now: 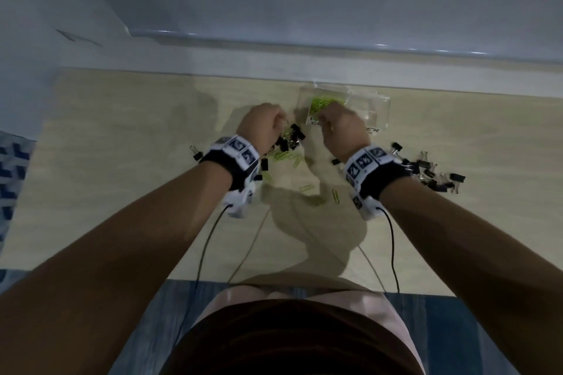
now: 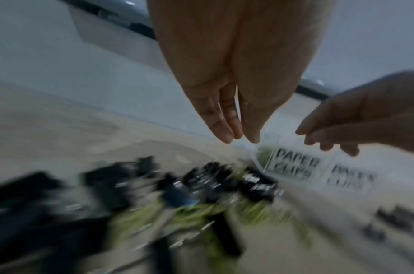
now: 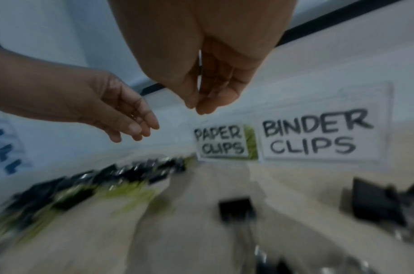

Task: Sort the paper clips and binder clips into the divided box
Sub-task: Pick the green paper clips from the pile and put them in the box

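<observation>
Blur smears the binder clips [image 2: 201,187] on the desk [image 1: 122,161]. Left hand [image 2: 227,103] loosely open; right hand [image 3: 215,87] pinched, contents unclear.

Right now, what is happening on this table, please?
A person is sorting clips into a clear divided box. Green paper clips already lie in its section labelled PAPER CLIPS; the BINDER CLIPS section looks empty. Both hands hover empty, the left hand over a mixed pile, the right hand beside the box. More binder clips lie to the right.
</observation>
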The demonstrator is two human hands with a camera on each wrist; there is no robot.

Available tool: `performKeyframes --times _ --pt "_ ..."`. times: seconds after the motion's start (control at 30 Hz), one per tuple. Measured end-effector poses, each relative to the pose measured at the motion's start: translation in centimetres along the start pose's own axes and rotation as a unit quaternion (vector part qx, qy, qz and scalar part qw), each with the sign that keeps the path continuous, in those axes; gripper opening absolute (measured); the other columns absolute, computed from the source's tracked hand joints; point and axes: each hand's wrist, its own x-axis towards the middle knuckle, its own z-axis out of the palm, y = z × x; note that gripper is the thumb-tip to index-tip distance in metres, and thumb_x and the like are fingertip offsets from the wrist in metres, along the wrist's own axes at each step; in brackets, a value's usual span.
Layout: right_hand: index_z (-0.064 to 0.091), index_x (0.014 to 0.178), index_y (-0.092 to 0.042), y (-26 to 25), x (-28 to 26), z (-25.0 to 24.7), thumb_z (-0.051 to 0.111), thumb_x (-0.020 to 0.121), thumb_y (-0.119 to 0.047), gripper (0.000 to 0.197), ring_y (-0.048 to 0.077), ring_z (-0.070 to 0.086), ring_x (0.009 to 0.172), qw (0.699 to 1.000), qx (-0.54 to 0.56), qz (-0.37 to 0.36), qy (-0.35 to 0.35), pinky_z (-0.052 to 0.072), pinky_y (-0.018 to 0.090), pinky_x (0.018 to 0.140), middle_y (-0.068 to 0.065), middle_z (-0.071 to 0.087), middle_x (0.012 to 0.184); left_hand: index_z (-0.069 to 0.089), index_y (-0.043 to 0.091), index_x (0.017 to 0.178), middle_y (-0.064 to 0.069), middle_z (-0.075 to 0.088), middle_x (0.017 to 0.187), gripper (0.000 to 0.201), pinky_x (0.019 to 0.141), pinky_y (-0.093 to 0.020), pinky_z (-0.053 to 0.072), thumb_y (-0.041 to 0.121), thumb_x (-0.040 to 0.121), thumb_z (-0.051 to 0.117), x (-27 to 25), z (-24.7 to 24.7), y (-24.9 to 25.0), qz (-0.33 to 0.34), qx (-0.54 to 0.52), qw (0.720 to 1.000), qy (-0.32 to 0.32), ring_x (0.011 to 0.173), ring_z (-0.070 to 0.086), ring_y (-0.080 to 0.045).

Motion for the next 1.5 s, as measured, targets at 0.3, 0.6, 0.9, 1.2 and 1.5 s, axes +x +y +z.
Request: performKeyframes --times 0.3,0.6,0.9,1.2,1.5 --pt "0.055 0.124 -0.014 -1.7 -0.2 4.7 0.054 0.085 -0.008 0.040 0.035 0.037 0.118 0.982 -0.062 0.015 -0.179 0.042 0.048 0.096 0.013 0.046 0.128 0.057 0.021 0.120 -0.008 0.039 0.127 0.045 0.085 -0.045 0.050 0.034 0.079 0.070 -2.7 3.1 -2.3 0.004 0.179 0.982 -0.056 0.117 0.036 -0.031" --pt "0.066 0.105 -0.006 -1.5 -0.6 4.4 0.059 0.077 -0.003 0.029 0.035 0.056 0.094 0.989 0.026 0.045 -0.137 0.050 0.041 0.080 0.017 0.059 0.101 0.061 0.012 0.097 -0.006 0.044 0.114 0.029 0.078 -0.039 0.051 0.033 0.079 0.069 -1.6 3.6 -1.5 -0.002 0.117 0.993 -0.033 0.107 0.044 -0.024" --pt "0.067 0.082 -0.005 2.1 -3.8 1.8 0.068 0.080 -0.006 0.002 0.020 0.059 0.072 0.988 0.096 0.110 0.045 0.053 0.027 0.069 0.009 0.063 0.085 0.061 0.009 0.097 -0.007 0.052 0.105 0.015 0.076 -0.033 0.046 0.019 0.085 0.063 -1.6 1.1 -4.6 0.052 0.065 0.996 -0.018 0.095 0.051 -0.023" --pt "0.067 0.094 -0.009 4.9 -7.4 0.7 0.065 0.081 -0.012 0.014 0.029 0.057 0.094 0.978 -0.010 0.191 0.079 0.050 0.041 0.081 0.009 0.063 0.100 0.054 0.015 0.119 -0.012 0.053 0.113 0.036 0.084 -0.037 0.047 0.023 0.085 0.064 -0.3 2.3 -3.2 0.006 0.105 0.993 -0.059 0.103 0.052 -0.029" --pt "0.066 0.099 -0.009 -2.9 -2.7 5.0 0.060 0.085 -0.023 0.020 0.027 0.055 0.091 0.988 0.020 0.129 -0.078 0.051 0.037 0.078 0.009 0.057 0.100 0.058 0.010 0.096 -0.010 0.062 0.093 0.020 0.073 -0.038 0.052 0.020 0.080 0.065 -0.2 -0.1 -4.8 -0.018 0.031 0.999 0.038 0.084 0.059 -0.026"
